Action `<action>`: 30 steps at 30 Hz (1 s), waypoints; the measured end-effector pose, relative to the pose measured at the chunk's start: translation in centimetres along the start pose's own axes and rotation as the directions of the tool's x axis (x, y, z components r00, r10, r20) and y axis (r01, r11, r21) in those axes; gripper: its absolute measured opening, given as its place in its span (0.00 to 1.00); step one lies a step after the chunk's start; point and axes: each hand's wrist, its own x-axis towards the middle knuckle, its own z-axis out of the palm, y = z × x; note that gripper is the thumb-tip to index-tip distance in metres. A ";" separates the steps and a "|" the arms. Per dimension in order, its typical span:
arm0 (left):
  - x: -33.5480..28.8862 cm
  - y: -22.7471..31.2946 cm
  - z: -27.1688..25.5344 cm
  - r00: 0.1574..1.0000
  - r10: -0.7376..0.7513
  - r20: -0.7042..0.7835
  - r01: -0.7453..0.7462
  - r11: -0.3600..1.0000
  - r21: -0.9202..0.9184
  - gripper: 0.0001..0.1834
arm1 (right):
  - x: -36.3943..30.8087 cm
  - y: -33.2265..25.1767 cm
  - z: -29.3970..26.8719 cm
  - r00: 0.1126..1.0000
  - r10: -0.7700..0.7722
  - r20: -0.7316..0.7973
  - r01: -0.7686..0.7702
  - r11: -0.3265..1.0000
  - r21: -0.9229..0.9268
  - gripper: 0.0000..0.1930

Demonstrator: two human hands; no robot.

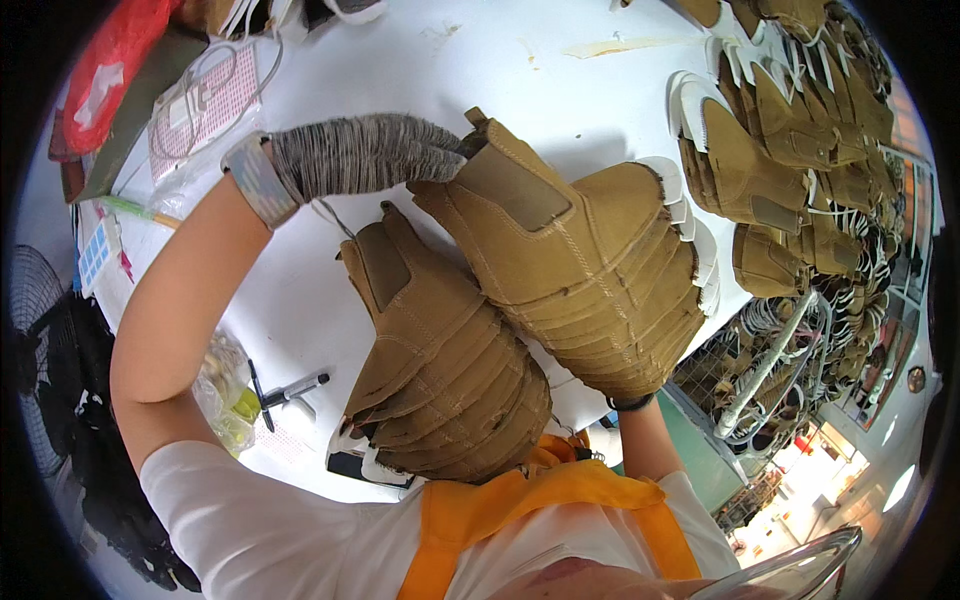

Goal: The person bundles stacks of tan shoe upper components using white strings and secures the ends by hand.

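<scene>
A thick stack of brown boot uppers (560,250), nested one in another with white edging at one end, is tilted over the table. My left hand (415,150), in a grey striped knitted glove, is closed on its upper left edge by the heel tab; the fingertips are partly hidden by the uppers. From below right my right forearm (645,440), with a black band at the wrist, reaches behind this stack, which hides the hand and its fingers. A second stack of brown boot uppers (450,370) lies close on the left, nearest my body.
More brown uppers (750,160) are piled at the right of the white table (400,70). A marker (295,390), a pen (260,395) and a plastic bag (225,400) lie left. Red plastic (115,75) is far left. A wire rack (770,365) stands right, below the table edge.
</scene>
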 end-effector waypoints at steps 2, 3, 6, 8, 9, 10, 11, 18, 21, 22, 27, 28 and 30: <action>0.6 0.1 1.2 0.997 -0.070 -0.029 0.062 0.975 -0.213 0.26 | -0.2 0.1 -0.4 1.000 -0.007 -0.009 0.008 1.000 0.014 0.26; 0.8 0.1 1.6 0.996 -0.081 -0.036 0.071 0.973 -0.219 0.27 | -0.2 0.3 -0.4 1.000 -0.010 -0.011 0.010 1.000 0.015 0.26; 1.1 -0.1 2.5 0.989 -0.130 -0.078 0.105 0.960 -0.259 0.27 | -0.3 1.0 -0.6 1.000 -0.014 -0.003 0.014 0.999 0.032 0.26; 1.5 0.2 3.1 0.979 -0.173 -0.105 0.130 0.934 -0.332 0.26 | -0.6 0.7 -0.4 1.000 -0.024 -0.005 0.024 0.999 0.030 0.26; 1.5 0.6 3.1 0.968 -0.238 -0.080 0.180 0.879 -0.443 0.26 | -0.8 0.6 -0.2 1.000 -0.027 -0.008 0.028 0.999 0.029 0.26; 1.4 0.8 3.1 0.953 -0.299 -0.043 0.229 0.807 -0.545 0.25 | -0.9 0.6 -0.3 1.000 -0.029 -0.005 0.029 0.999 0.027 0.26; 1.3 1.1 3.0 0.933 -0.359 -0.010 0.271 0.723 -0.635 0.25 | -0.8 0.6 -0.3 1.000 -0.029 0.001 0.029 0.999 0.035 0.26; 3.3 0.4 0.6 0.913 -0.376 0.158 0.406 0.797 -0.448 0.24 | -0.4 0.8 0.0 0.999 -0.041 0.015 0.041 0.998 0.048 0.26; 4.1 0.1 0.0 0.899 -0.376 0.224 0.432 0.845 -0.314 0.24 | -0.3 0.7 0.0 0.999 -0.049 0.022 0.047 0.997 0.057 0.25; 4.1 0.1 -0.2 0.892 -0.380 0.244 0.440 0.852 -0.283 0.24 | -0.4 0.7 0.0 0.998 -0.050 0.025 0.048 0.996 0.069 0.25; 3.7 -1.4 0.5 0.859 -0.399 0.322 0.479 0.847 -0.230 0.24 | -0.6 0.9 0.1 0.998 -0.053 0.020 0.052 0.996 0.072 0.25; 3.6 -1.6 0.8 0.851 -0.406 0.333 0.491 0.841 -0.230 0.24 | -0.7 0.9 0.2 0.998 -0.055 0.022 0.053 0.996 0.071 0.25; 3.6 -2.3 1.4 0.835 -0.419 0.357 0.515 0.825 -0.234 0.23 | -0.9 1.0 0.1 0.998 -0.053 0.020 0.051 0.996 0.076 0.25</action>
